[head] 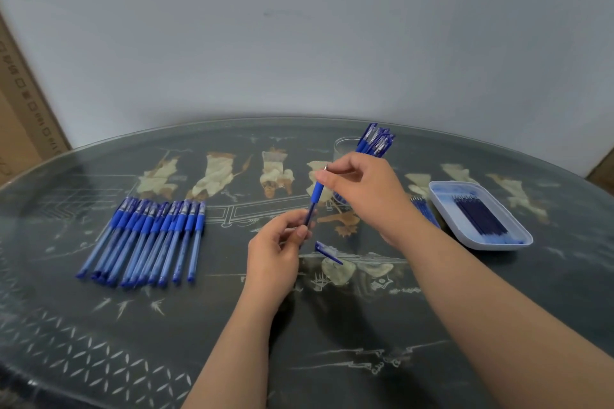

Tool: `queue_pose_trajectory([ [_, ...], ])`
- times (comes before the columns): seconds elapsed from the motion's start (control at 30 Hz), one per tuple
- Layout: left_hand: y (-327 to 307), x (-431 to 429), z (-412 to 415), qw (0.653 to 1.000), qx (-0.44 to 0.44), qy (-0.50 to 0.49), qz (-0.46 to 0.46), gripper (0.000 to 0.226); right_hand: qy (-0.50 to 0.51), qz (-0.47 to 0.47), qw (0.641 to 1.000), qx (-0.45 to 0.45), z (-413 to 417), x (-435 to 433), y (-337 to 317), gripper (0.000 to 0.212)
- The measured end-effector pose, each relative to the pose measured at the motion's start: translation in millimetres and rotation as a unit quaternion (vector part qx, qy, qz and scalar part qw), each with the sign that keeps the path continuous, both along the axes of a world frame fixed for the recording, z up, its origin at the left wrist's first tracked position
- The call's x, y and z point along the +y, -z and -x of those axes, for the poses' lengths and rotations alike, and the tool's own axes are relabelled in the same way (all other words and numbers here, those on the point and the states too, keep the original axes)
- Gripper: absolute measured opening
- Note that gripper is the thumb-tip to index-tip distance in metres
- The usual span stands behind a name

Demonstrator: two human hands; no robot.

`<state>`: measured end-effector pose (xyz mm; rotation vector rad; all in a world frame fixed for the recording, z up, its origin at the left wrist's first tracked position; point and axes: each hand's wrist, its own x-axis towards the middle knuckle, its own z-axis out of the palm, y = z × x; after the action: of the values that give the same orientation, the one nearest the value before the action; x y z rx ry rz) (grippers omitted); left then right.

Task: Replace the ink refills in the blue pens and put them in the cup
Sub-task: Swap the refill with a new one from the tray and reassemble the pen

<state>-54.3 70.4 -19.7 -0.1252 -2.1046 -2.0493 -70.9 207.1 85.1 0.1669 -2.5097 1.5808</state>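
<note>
blue pen [314, 201] is held over the middle of the table [332, 342] — the barrel is pinched by the left hand [277, 251], the tip end is gripped by the right hand [362, 188]. its cap [327, 252] lies loose on the glass just below and could be knocked away by a wrist. the tip section could be cross-threaded if twisted off-axis. the cup [345, 151], crowded with leaning pens, could be tipped by the right forearm. unfinished pens [146, 239] are lined up at left; refills are kept in a white tray [478, 214] at right. a dark, glossy painted tabletop is noted — slippery — against a plain pale wall [299, 26].
</note>
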Motion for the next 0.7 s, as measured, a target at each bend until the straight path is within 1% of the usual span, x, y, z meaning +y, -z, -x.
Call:
queue_pose_trajectory([
  [0.07, -0.2, -0.2, -0.4, 1.000, 0.001, 0.000, 0.002, 0.037, 0.033, 0.004, 0.999, -0.004, 1.1, -2.2, 1.4, 0.022],
  [0.13, -0.3, -0.4, -0.2, 1.000, -0.005, -0.001, -0.006, 0.037, 0.022, 0.021, 0.999, -0.017, 0.2, -2.4, 1.1, 0.025],
  [0.2, 0.2, -0.5, 0.1, 1.000, -0.009, 0.000, -0.006, 0.036, -0.011, 0.053, 0.998, -0.028, -0.4, -1.3, 0.5, 0.014],
  [0.27, 1.0, -0.3, 0.2, 1.000, -0.006, 0.002, 0.003, 0.036, -0.015, 0.049, 0.999, -0.016, -0.4, -1.3, 1.2, 0.008],
  [0.4, 0.2, -0.4, -1.1, 1.000, -0.003, -0.002, 0.012, 0.037, 0.012, 0.044, 0.999, 0.000, 2.4, -4.2, 3.6, 0.005],
  [0.47, -1.6, -0.7, -1.3, 1.000, -0.007, -0.007, 0.001, 0.034, 0.012, 0.069, 0.998, -0.001, 2.0, -3.0, 5.0, 0.002],
  [0.5, -3.1, -0.9, -1.8, 1.000, -0.010, -0.008, -0.004, 0.033, 0.019, 0.088, 0.996, -0.007, 1.3, -1.0, 7.5, 0.005],
  [0.53, -4.2, -0.9, -2.4, 1.000, -0.010, -0.009, -0.009, 0.033, 0.033, 0.087, 0.996, -0.012, 0.9, 2.6, 12.1, 0.008],
  [0.57, -5.0, -1.3, -2.9, 1.000, -0.008, -0.010, -0.011, 0.034, 0.048, 0.041, 0.998, -0.012, 0.9, 6.7, 18.9, 0.011],
  [0.6, -5.3, -1.6, -3.1, 1.000, -0.007, -0.011, -0.012, 0.034, 0.049, -0.038, 0.998, -0.022, -0.5, 10.0, 27.2, 0.014],
  [0.63, -5.4, -2.0, -3.6, 1.000, -0.005, -0.012, -0.011, 0.035, 0.033, -0.115, 0.992, -0.042, -2.5, 11.9, 36.3, 0.019],
  [0.7, -5.4, -2.2, -3.6, 1.000, -0.008, -0.013, -0.013, 0.036, -0.022, -0.210, 0.974, -0.087, -7.5, 12.9, 52.5, 0.028],
])
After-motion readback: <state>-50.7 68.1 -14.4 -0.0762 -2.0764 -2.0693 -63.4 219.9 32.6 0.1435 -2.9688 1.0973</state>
